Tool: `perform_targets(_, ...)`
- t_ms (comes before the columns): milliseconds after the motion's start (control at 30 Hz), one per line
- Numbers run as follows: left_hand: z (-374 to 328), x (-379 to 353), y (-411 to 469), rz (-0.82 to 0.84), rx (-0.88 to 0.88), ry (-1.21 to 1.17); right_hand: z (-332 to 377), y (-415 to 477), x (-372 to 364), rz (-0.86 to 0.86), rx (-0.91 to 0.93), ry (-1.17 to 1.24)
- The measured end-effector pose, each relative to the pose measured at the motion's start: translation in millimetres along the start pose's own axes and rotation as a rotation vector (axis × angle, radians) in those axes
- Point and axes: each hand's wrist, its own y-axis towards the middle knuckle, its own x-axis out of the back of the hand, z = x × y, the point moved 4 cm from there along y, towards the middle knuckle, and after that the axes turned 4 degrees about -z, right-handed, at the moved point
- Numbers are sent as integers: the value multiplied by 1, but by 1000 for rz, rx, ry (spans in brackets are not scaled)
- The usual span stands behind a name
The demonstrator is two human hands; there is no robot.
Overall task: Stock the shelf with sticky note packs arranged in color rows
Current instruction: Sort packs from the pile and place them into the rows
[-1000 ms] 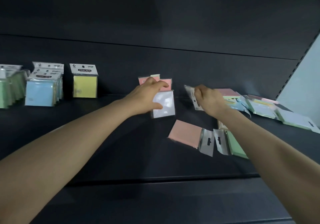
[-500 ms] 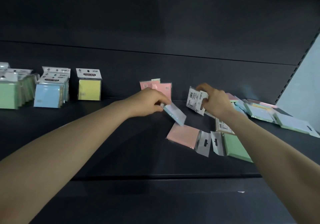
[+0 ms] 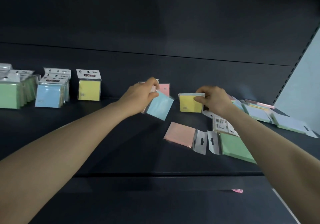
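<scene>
Head view: left hand grips a blue pack, right hand pinches a yellow pack; light, slick-wrapped, probably best held by edges.

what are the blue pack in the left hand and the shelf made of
Blue pack: seemingly a pastel paper pad wrapped in clear glossy film; its face shows a soft sheen. Shelf: likely painted metal, matte dark grey, judging by its thin flat front lip.
</scene>
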Motion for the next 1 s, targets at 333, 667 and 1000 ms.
perform_targets(333, 3, 18, -29, 65, 31, 50, 16, -4, -8, 156, -60, 165)
perform_targets(667, 18, 49, -67, -113, 202, 37, 56, -19, -19, 308, -55, 158)
perform_targets(1000, 80, 108, -97, -189, 99, 109, 152, -8, -45, 231, 100, 454)
